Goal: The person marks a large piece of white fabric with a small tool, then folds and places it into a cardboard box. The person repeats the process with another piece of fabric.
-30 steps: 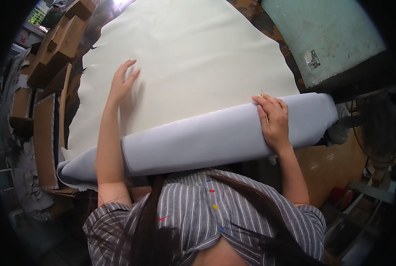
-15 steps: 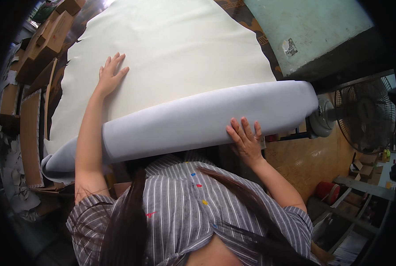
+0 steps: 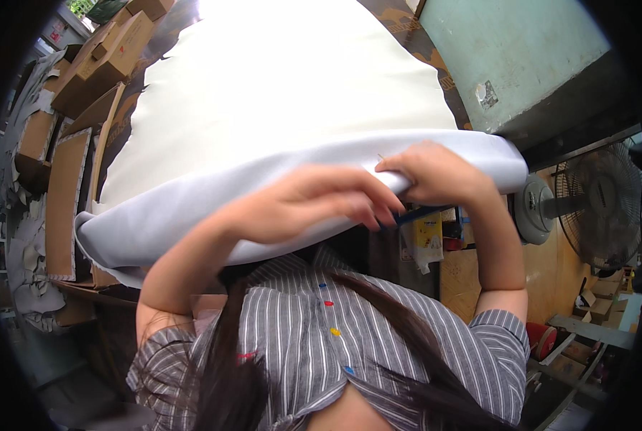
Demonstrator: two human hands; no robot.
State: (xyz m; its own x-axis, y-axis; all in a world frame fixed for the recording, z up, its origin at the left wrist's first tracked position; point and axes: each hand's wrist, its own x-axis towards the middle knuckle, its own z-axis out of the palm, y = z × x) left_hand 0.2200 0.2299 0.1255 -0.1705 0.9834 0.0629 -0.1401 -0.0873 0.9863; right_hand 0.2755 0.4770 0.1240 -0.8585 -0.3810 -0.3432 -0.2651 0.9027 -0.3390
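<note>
A large white sheet with ragged edges, looking like a leather hide point(image 3: 285, 93), lies over the table. Its near edge is turned up, showing a pale grey-blue underside point(image 3: 156, 205) in a long roll. My right hand point(image 3: 436, 172) is closed at the roll, right of its middle. A thin tip sticks up by its thumb; what the fingers grip I cannot make out. In front of the roll, my left hand point(image 3: 299, 205) reaches rightward, blurred by motion. Its fingers are loosely bent and apart, with nothing visible in them, close to my right hand.
Cardboard boxes point(image 3: 113, 61) and grey scraps point(image 3: 37, 266) pile up on the left. A pale green block-like surface point(image 3: 515, 50) borders the sheet at the far right. Beyond the roll's right end stands a fan point(image 3: 599, 197). A yellow package point(image 3: 427, 237) sits below the roll.
My left hand has come off the sheet and swung toward me and to the right. My right hand has risen onto the roll and closed. The roll's near edge looks lifted.
</note>
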